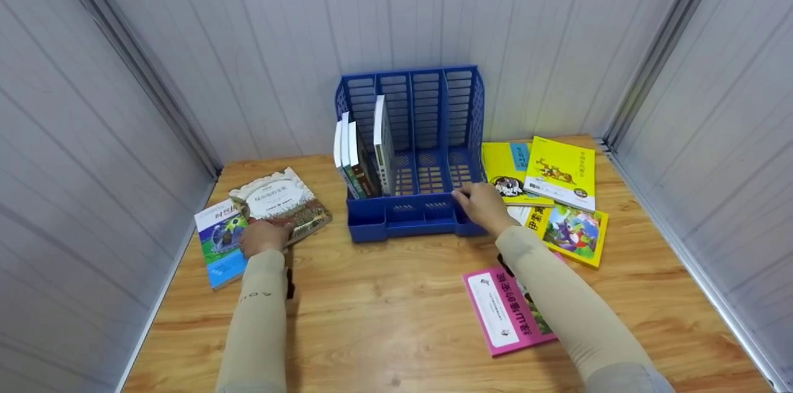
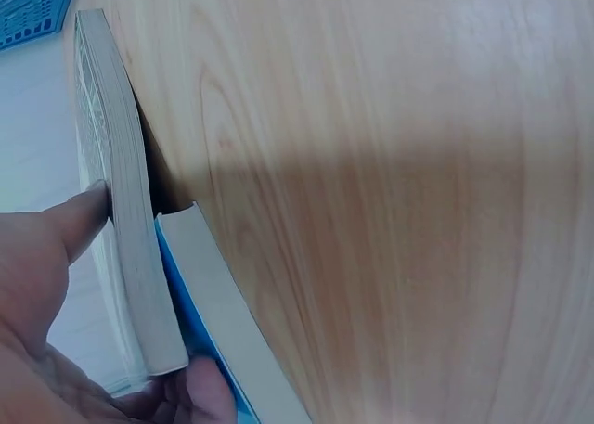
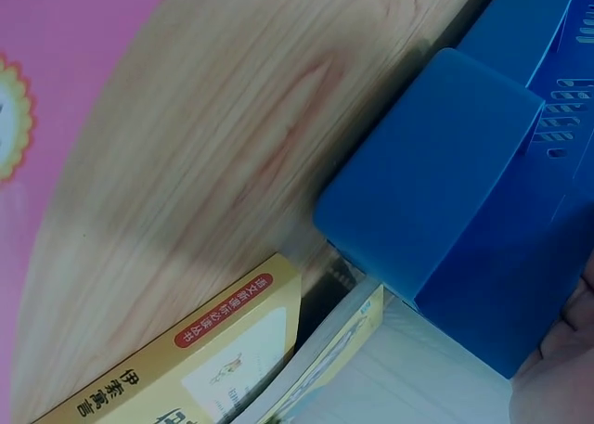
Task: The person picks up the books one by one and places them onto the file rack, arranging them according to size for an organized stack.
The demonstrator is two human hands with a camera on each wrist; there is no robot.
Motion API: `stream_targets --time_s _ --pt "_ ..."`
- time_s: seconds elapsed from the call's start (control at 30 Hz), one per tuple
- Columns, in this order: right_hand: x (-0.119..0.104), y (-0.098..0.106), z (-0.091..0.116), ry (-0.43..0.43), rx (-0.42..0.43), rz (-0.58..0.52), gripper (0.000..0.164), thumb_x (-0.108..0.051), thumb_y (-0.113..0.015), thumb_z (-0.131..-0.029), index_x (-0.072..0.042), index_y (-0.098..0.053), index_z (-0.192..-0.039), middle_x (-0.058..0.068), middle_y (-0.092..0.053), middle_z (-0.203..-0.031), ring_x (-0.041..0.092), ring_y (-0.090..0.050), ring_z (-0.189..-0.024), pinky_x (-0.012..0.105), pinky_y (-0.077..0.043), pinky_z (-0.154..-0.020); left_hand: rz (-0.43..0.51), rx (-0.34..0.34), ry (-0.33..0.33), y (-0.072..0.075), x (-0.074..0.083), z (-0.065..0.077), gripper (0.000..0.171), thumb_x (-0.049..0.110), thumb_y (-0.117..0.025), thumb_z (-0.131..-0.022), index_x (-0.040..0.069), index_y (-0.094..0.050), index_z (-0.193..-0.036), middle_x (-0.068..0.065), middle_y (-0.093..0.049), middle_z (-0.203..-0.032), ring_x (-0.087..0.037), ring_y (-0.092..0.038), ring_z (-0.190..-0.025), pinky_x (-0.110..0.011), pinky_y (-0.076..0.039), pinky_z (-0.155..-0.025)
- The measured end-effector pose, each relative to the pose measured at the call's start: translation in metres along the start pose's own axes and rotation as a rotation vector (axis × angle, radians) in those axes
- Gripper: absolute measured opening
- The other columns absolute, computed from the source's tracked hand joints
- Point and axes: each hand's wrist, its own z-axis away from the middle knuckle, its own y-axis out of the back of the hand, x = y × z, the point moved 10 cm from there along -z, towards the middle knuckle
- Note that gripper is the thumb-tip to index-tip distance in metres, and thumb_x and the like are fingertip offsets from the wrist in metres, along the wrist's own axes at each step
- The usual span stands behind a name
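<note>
A book with a white and brown cover (image 1: 286, 194) lies partly over a blue and green book (image 1: 218, 238) at the left. My left hand (image 1: 265, 238) grips the upper book by its near edge. In the left wrist view the thumb presses one cover of that book (image 2: 135, 201) and the fingers reach under it, against the blue book (image 2: 223, 313). At the centre back stands a blue file organizer (image 1: 409, 210) with several upright books (image 1: 356, 163) in its left compartments. My right hand (image 1: 485, 204) holds the organizer's front right edge.
Yellow books (image 1: 560, 173) overlap right of the organizer, with a yellow-bordered picture book (image 1: 573, 232) in front of them. A pink book (image 1: 495, 312) lies nearer, partly under the right forearm. Pale panel walls (image 1: 279, 39) enclose the wooden table (image 1: 372, 318) at the back and sides.
</note>
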Motion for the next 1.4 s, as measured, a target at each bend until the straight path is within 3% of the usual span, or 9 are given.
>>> stream_targets --time_s 0.23,0.47,0.53,0.73,0.93,1.07,1.17,1.23,1.4 --pt "-0.002 -0.001 -0.003 -0.012 -0.013 0.017 0.037 -0.029 -0.061 -0.112 0.003 -0.08 -0.117 0.023 -0.08 -0.112 0.044 -0.075 -0.112 0.058 -0.057 -0.103 0.083 0.0 -0.04 0.006 -0.004 -0.013 0.072 0.049 -0.076 -0.098 -0.017 -0.069 -0.127 -0.041 -0.066 -0.128 -0.05 -0.068 -0.114 -0.059 -0.061 -0.091" --pt "-0.002 -0.003 -0.003 -0.033 -0.052 0.012 0.042 -0.032 -0.058 -0.114 0.003 -0.079 -0.122 0.022 -0.079 -0.114 0.041 -0.074 -0.112 0.057 -0.057 -0.103 0.28 -0.058 -0.013 -0.006 -0.027 -0.054 0.07 0.043 -0.088 -0.089 -0.01 -0.067 -0.129 -0.028 -0.07 -0.12 -0.036 -0.067 -0.101 -0.049 -0.059 -0.085" --pt "-0.001 -0.003 -0.002 -0.035 -0.052 0.014 0.042 -0.032 -0.058 -0.114 0.003 -0.079 -0.121 0.022 -0.079 -0.113 0.041 -0.074 -0.111 0.058 -0.057 -0.102 0.366 -0.086 -0.007 -0.004 -0.026 -0.051 0.066 0.038 -0.088 -0.09 -0.01 -0.065 -0.13 -0.023 -0.068 -0.11 -0.033 -0.064 -0.092 -0.047 -0.055 -0.078" --pt "0.001 -0.001 -0.001 -0.041 -0.047 0.019 0.042 -0.032 -0.058 -0.113 0.004 -0.078 -0.119 0.023 -0.079 -0.113 0.043 -0.074 -0.11 0.058 -0.057 -0.102 0.488 -0.1 -0.02 0.018 -0.005 -0.012 0.038 0.015 -0.069 -0.099 -0.009 -0.058 -0.127 -0.013 -0.055 -0.092 -0.025 -0.051 -0.075 -0.04 -0.044 -0.067" --pt "0.002 -0.001 -0.001 -0.049 -0.053 0.008 0.042 -0.032 -0.058 -0.114 0.003 -0.079 -0.119 0.022 -0.079 -0.109 0.041 -0.073 -0.106 0.058 -0.057 -0.1 0.571 -0.136 -0.073 0.025 0.011 0.005 0.061 0.011 -0.049 -0.104 -0.014 -0.034 -0.157 -0.019 -0.055 -0.113 -0.021 -0.061 -0.082 -0.04 -0.059 -0.076" --pt "0.001 -0.001 0.0 -0.044 -0.054 0.011 0.042 -0.032 -0.057 -0.114 0.004 -0.078 -0.124 0.024 -0.079 -0.117 0.043 -0.074 -0.113 0.058 -0.056 -0.105 0.664 -0.168 -0.117 0.024 0.018 0.009 0.061 0.012 -0.047 -0.107 -0.014 -0.032 -0.16 -0.03 -0.056 -0.134 -0.035 -0.07 -0.108 -0.041 -0.065 -0.083" --pt "0.0 0.0 0.0 -0.036 -0.046 0.01 0.042 -0.032 -0.058 -0.114 0.004 -0.078 -0.123 0.024 -0.079 -0.117 0.043 -0.074 -0.114 0.058 -0.056 -0.105 0.701 -0.166 -0.146 0.025 0.022 0.013 0.058 0.013 -0.049 -0.108 -0.013 -0.036 -0.159 -0.032 -0.054 -0.144 -0.036 -0.069 -0.118 -0.035 -0.065 -0.078" --pt "0.0 0.001 0.0 -0.027 -0.036 0.013 0.041 -0.032 -0.059 -0.113 0.004 -0.079 -0.119 0.023 -0.079 -0.112 0.043 -0.074 -0.11 0.058 -0.057 -0.103 0.711 -0.14 -0.159 0.027 0.023 0.015 0.057 0.012 -0.05 -0.107 -0.012 -0.038 -0.157 -0.03 -0.055 -0.138 -0.032 -0.069 -0.103 -0.031 -0.06 -0.072" --pt "-0.002 0.0 0.001 -0.002 -0.012 0.017 0.039 -0.03 -0.061 -0.112 0.003 -0.081 -0.11 0.022 -0.08 -0.102 0.042 -0.076 -0.104 0.058 -0.058 -0.097 0.73 -0.104 -0.161 0.03 0.025 0.029 0.069 0.004 -0.046 -0.102 -0.01 -0.02 -0.164 -0.032 -0.04 -0.156 -0.032 -0.055 -0.122 -0.041 -0.049 -0.096"
